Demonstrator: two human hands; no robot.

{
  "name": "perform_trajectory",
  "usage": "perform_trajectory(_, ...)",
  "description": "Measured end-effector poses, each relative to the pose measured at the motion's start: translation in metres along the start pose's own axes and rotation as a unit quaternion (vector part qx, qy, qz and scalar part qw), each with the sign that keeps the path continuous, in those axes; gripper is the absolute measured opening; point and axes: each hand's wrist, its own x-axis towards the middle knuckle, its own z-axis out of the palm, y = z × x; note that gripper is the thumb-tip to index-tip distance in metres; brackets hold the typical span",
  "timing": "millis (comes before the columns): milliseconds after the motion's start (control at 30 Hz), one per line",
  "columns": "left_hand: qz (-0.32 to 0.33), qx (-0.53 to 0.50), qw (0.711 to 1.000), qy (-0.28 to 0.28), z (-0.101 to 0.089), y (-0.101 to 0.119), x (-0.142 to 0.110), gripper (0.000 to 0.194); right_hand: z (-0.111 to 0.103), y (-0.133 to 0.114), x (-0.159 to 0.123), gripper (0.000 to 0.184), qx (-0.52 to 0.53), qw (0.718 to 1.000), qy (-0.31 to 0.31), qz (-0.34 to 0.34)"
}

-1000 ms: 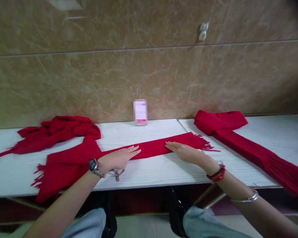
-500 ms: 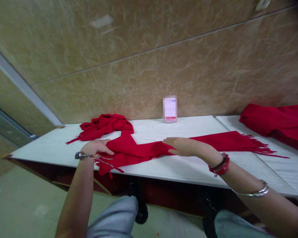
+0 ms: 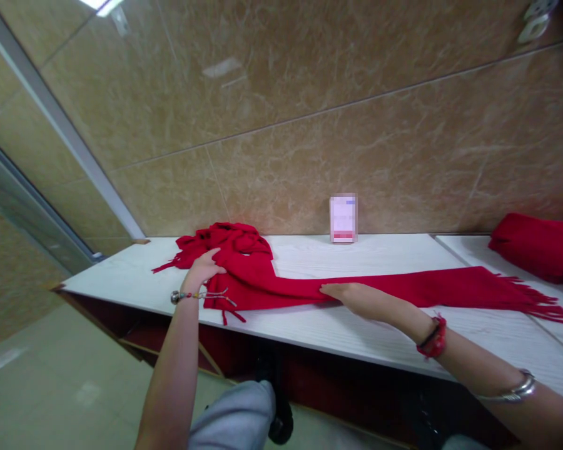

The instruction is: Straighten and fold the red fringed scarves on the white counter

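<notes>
A long red scarf [image 3: 300,290] with fringed ends stretches along the white tabletop [image 3: 300,256]. Its right part lies flat, while folds near its left end join a crumpled bunch of red cloth [image 3: 232,240] close to the wall. My left hand [image 3: 205,269] rests on the scarf's left end, thumb and fingers apart; a beaded bracelet hangs at the wrist. Flat on the middle of the strip lies my right hand [image 3: 356,297], fingers stretched out to the left. Neither hand is closed round the cloth.
A small upright rectangular item [image 3: 343,219], blurred, leans against the tiled wall [image 3: 281,169]. Another pile of red cloth [image 3: 539,247] sits at the far right. Dark open shelving [image 3: 145,337] is under the tabletop, and a socket [image 3: 535,28] is on the wall.
My left hand has shifted up towards the crumpled cloth. The scarf's left part looks smoother and wider. My right hand stays on the strip, slightly flatter. The whole view has swung a little.
</notes>
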Motion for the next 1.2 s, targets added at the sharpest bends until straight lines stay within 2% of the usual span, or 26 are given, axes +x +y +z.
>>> perform_trajectory(100,0.017,-0.082,0.993,0.085,-0.005,0.014,0.006,0.053,-0.003,0.002,-0.003,0.048,0.017,1.0,-0.006,0.023)
perform_trajectory(167,0.021,-0.099,0.99,0.103,-0.007,0.016,0.009,0.045,-0.002,0.005,-0.005,0.047,0.018,0.999,-0.006,0.028)
perform_trajectory(233,-0.01,-0.05,0.991,0.126,-0.006,0.012,0.009,0.037,0.0,0.009,-0.008,0.047,0.012,0.999,-0.004,0.03)
perform_trajectory(367,-0.052,0.109,0.963,0.242,0.0,-0.014,0.004,0.038,0.004,0.014,-0.012,0.045,-0.007,0.999,0.013,0.031)
perform_trajectory(400,-0.056,0.139,0.959,0.239,0.001,-0.02,0.002,0.042,0.004,0.014,-0.012,0.045,-0.013,0.999,0.017,0.031)
perform_trajectory(433,-0.067,0.168,0.96,0.214,0.003,-0.024,0.001,0.048,0.004,0.014,-0.012,0.045,-0.019,0.999,0.02,0.031)
perform_trajectory(500,-0.081,0.217,0.964,0.13,0.005,-0.023,-0.001,0.061,0.005,0.013,-0.012,0.045,-0.031,0.999,0.019,0.027)
perform_trajectory(533,-0.067,0.237,0.965,0.092,0.007,-0.018,-0.001,0.065,0.005,0.012,-0.011,0.046,-0.039,0.999,0.018,0.023)
perform_trajectory(567,-0.03,0.253,0.965,0.061,0.009,-0.01,-0.001,0.067,0.006,0.013,-0.012,0.047,-0.048,0.998,0.02,0.017)
perform_trajectory(633,0.113,0.262,0.959,-0.005,0.017,0.013,0.0,0.063,0.007,0.014,-0.013,0.048,-0.076,0.997,0.029,-0.004)
perform_trajectory(700,0.254,0.241,0.929,-0.121,0.03,0.037,-0.002,0.058,0.009,0.018,-0.016,0.05,-0.113,0.993,0.034,-0.032)
perform_trajectory(767,0.292,0.234,0.901,-0.219,0.046,0.056,-0.004,0.054,0.01,0.023,-0.02,0.05,-0.146,0.988,0.021,-0.051)
perform_trajectory(833,0.291,0.235,0.889,-0.265,0.057,0.065,-0.005,0.046,0.01,0.026,-0.024,0.049,-0.164,0.984,0.001,-0.062)
perform_trajectory(867,0.291,0.237,0.888,-0.267,0.059,0.067,-0.005,0.04,0.01,0.027,-0.026,0.048,-0.167,0.984,-0.006,-0.066)
perform_trajectory(933,0.301,0.244,0.892,-0.232,0.056,0.064,-0.003,0.028,0.01,0.028,-0.028,0.048,-0.164,0.984,-0.01,-0.069)
perform_trajectory(1100,0.316,0.291,0.899,-0.084,0.021,0.047,-0.002,0.02,0.013,0.028,-0.029,0.052,-0.164,0.985,-0.007,-0.042)
perform_trajectory(1133,0.318,0.302,0.896,-0.073,0.015,0.043,-0.003,0.019,0.014,0.029,-0.03,0.053,-0.167,0.985,-0.009,-0.044)
perform_trajectory(1200,0.316,0.324,0.888,-0.086,0.01,0.036,-0.005,0.014,0.018,0.031,-0.03,0.052,-0.167,0.985,-0.003,-0.051)
